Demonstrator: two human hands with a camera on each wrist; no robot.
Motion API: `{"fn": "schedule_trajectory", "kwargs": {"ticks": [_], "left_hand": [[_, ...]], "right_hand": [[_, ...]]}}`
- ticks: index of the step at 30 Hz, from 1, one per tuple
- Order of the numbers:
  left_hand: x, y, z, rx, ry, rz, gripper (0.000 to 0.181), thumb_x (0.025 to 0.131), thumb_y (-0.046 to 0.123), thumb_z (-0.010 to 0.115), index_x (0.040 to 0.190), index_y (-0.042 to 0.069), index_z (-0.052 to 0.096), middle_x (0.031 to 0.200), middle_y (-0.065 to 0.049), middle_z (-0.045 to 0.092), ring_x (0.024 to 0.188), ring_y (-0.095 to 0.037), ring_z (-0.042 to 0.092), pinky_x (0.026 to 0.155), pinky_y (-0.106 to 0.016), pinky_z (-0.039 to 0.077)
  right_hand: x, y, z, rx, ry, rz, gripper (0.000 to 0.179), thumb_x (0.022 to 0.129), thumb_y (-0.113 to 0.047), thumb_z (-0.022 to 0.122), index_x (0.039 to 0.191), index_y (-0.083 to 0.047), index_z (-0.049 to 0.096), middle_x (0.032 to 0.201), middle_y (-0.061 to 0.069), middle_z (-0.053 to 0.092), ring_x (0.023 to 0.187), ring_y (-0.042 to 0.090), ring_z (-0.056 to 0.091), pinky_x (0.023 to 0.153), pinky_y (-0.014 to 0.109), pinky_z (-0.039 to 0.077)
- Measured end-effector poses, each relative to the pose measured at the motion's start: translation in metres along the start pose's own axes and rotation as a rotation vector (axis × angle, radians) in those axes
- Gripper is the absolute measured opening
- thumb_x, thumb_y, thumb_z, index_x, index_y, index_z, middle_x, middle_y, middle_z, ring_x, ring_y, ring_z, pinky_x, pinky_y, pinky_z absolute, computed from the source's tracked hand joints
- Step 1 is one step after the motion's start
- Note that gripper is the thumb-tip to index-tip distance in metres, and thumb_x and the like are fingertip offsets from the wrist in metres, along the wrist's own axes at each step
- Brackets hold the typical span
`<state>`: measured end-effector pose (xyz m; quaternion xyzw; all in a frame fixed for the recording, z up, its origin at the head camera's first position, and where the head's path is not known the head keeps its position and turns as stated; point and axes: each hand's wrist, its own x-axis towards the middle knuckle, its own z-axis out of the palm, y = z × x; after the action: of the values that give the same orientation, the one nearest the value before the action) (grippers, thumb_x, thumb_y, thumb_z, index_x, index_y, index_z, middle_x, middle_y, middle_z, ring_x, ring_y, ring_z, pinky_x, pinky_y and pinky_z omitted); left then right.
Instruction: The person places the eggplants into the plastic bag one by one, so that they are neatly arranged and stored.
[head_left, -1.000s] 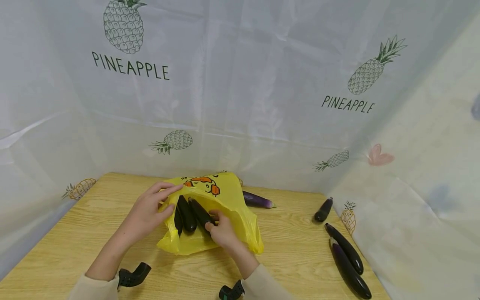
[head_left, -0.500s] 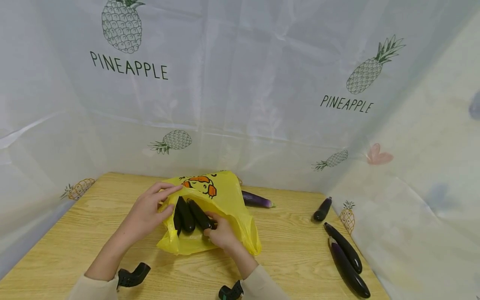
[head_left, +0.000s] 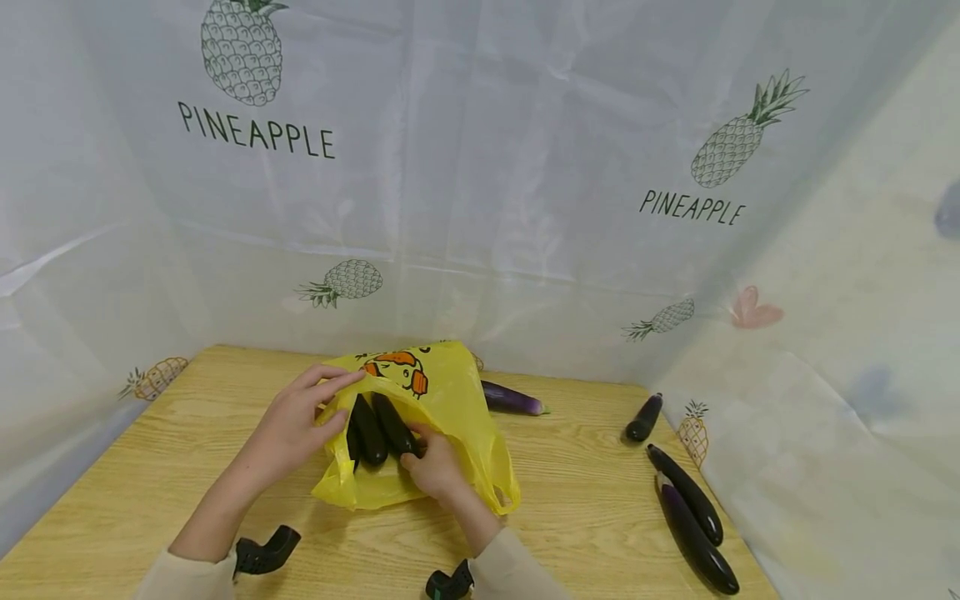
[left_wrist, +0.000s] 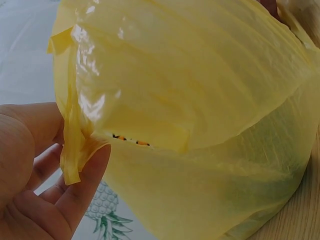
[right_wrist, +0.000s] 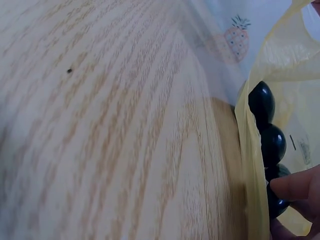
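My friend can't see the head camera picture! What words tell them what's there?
A person's left hand holds open a yellow plastic bag on a wooden table while the right hand grips a dark eggplant inside, next to two more. A purple eggplant lies partly hidden behind the bag, and three other eggplants lie toward the right.

Held eggplant (head_left: 392, 425) now further left

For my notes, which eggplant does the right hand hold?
The rightmost eggplant in the yellow plastic bag: it alone has the right hand pinching its end.
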<state>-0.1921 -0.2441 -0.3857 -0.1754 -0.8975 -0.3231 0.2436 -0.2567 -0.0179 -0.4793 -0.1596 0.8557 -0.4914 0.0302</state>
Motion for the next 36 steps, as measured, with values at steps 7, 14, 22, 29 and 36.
{"fn": "schedule_trajectory", "kwargs": {"ticks": [7,14,22,29,36], "left_hand": [[0.001,-0.001,0.002,-0.013,0.001,0.009,0.055,0.092,-0.005,0.075,0.145,0.01,0.067,0.136,-0.011,0.062,0.064,-0.004,0.044,0.059,-0.025,0.043],[-0.001,-0.001,0.001,-0.01,-0.006,-0.005,0.056,0.093,-0.004,0.075,0.146,0.011,0.067,0.137,-0.009,0.061,0.07,-0.007,0.048,0.061,-0.025,0.044],[0.0,-0.001,0.0,0.001,-0.008,-0.007,0.056,0.094,-0.004,0.074,0.147,0.012,0.066,0.138,-0.009,0.061,0.066,-0.005,0.046,0.061,-0.026,0.043],[0.0,-0.001,-0.001,0.003,-0.006,-0.018,0.057,0.094,-0.004,0.074,0.147,0.012,0.065,0.139,-0.009,0.06,0.068,-0.005,0.046,0.062,-0.026,0.043],[0.0,-0.002,-0.002,0.003,0.005,-0.011,0.057,0.093,-0.004,0.075,0.147,0.012,0.066,0.138,-0.009,0.061,0.069,-0.006,0.047,0.062,-0.026,0.043]], "right_hand": [[0.001,-0.003,0.003,-0.033,0.012,-0.001,0.053,0.094,0.0,0.073,0.146,-0.005,0.063,0.111,0.01,0.071,0.092,0.015,0.061,0.078,0.031,0.051],[0.001,-0.007,0.008,-0.076,0.061,0.011,0.046,0.094,-0.005,0.076,0.139,-0.008,0.066,0.107,0.008,0.071,0.093,0.018,0.06,0.081,0.033,0.051],[0.001,-0.007,0.008,-0.142,0.078,0.003,0.054,0.091,-0.006,0.077,0.144,-0.013,0.066,0.103,0.007,0.067,0.101,0.029,0.059,0.091,0.046,0.049],[-0.004,-0.007,0.007,-0.204,0.077,-0.01,0.063,0.087,-0.011,0.079,0.147,-0.008,0.062,0.12,0.018,0.063,0.11,0.037,0.057,0.098,0.05,0.049],[-0.023,-0.018,-0.006,-0.19,0.003,-0.062,0.066,0.089,-0.013,0.076,0.152,-0.006,0.057,0.139,0.025,0.055,0.126,0.043,0.054,0.104,0.058,0.049]]}}
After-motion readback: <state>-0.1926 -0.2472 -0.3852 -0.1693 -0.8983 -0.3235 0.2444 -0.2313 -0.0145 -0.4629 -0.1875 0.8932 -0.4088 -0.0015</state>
